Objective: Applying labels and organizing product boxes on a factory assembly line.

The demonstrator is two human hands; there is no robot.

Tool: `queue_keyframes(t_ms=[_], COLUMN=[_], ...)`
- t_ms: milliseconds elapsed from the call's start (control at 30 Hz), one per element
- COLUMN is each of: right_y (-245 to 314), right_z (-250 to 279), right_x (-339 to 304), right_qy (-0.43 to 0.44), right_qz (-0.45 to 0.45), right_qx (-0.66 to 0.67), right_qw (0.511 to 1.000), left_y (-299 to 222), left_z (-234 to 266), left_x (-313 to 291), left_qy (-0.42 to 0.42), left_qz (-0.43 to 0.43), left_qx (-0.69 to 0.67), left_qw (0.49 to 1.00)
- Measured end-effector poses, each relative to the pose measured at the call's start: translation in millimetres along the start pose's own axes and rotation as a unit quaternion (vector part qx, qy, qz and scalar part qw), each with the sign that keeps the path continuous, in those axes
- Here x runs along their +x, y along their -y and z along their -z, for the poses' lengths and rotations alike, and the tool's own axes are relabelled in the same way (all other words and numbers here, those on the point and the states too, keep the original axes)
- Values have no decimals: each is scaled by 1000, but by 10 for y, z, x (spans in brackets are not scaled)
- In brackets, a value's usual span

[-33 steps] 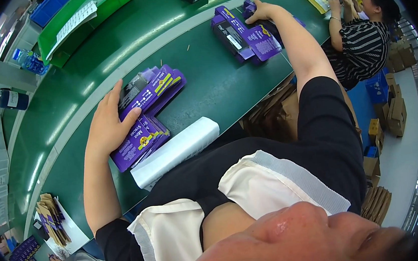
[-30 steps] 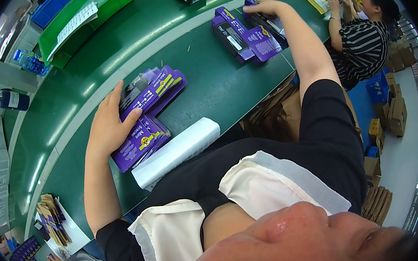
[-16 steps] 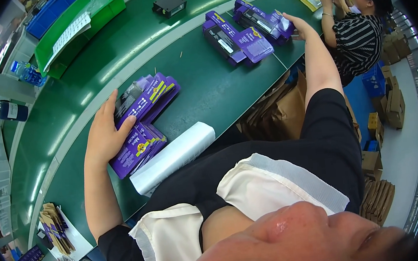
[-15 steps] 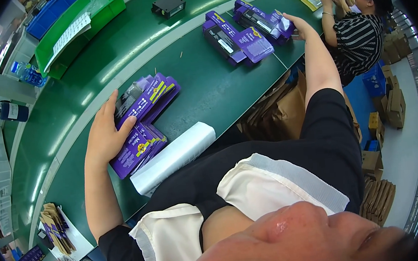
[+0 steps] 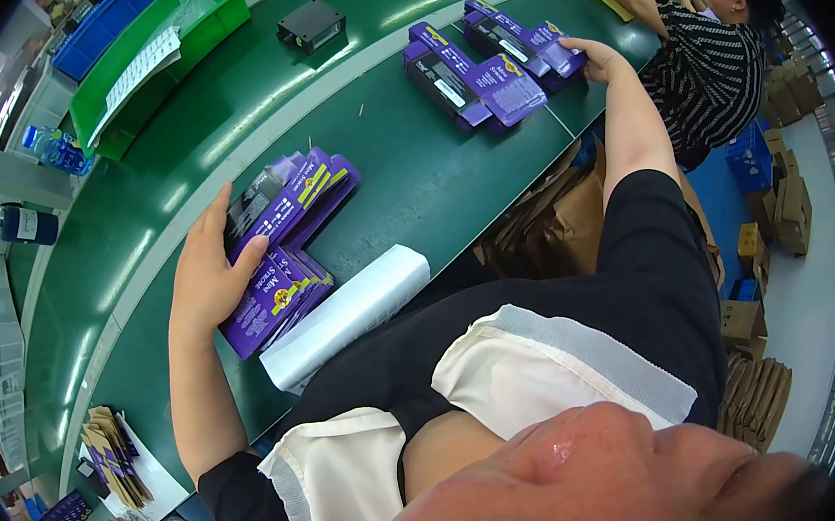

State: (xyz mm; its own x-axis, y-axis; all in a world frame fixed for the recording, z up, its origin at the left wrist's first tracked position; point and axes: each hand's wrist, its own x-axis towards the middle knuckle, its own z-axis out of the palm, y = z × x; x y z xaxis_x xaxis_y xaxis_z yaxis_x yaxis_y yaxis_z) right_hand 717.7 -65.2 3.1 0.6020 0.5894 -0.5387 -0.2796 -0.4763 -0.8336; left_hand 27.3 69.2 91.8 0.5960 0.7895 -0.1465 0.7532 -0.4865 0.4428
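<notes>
A stack of flat, unfolded purple cartons (image 5: pixel 254 313) lies on the green table at my left. My left hand (image 5: pixel 214 270) rests along its left side, thumb and fingers spread apart, touching the top carton. At the far right, the fingers of my right hand (image 5: pixel 601 60) are closed on the end of a purple carton (image 5: pixel 509 39), also flat and cross-shaped. Beside that carton, to its left, lies another purple carton (image 5: pixel 466 80), overlapping or touching it. A white folded sheet or sleeve (image 5: pixel 348 317) lies against the left stack, close to my body.
A black box-shaped device (image 5: pixel 311 25) sits on the green belt beyond the table. Green (image 5: pixel 153 70) and blue bins stand at far left, near a water bottle (image 5: pixel 55 147). A co-worker in a striped top (image 5: pixel 715 61) sits at right; brown cartons (image 5: pixel 554 217) are below the table edge.
The black device has shifted left and slightly nearer along the belt. My right hand and its carton have moved slightly left. The co-worker's arm now reaches across the belt. My left hand has barely moved.
</notes>
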Motion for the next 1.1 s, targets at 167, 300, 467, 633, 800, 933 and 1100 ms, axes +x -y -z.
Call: queue_keyframes(t_ms=[167, 300, 467, 633, 800, 933, 1100], right_y=[21, 40, 88, 360, 652, 605, 596], right_z=[-6, -14, -9, -162, -1030, -1734, -1828], right_x=[22, 24, 46, -13, -264, -490, -462], right_qy=[-4, -8, -18, -50, -65, -83, -49], right_qz=[-12, -18, -15, 67, 262, 220, 156], right_qx=[-38, -73, -134, -285, -479, -712, -664], right_qw=[999, 997, 991, 955, 835, 661, 730], left_y=[8, 8, -17, -32, -41, -56, -61], left_z=[0, -6, 1, 28, 27, 15, 14], left_x=[-4, -14, -20, -44, -55, -53, -80], left_qy=[-6, -6, -15, -8, -16, -22, -29], left_qz=[-8, -14, -21, -7, -23, -32, -29], left_qx=[-6, -7, -8, -19, -20, -11, 0], left_qw=[1000, 1000, 1000, 1000, 999, 999, 999])
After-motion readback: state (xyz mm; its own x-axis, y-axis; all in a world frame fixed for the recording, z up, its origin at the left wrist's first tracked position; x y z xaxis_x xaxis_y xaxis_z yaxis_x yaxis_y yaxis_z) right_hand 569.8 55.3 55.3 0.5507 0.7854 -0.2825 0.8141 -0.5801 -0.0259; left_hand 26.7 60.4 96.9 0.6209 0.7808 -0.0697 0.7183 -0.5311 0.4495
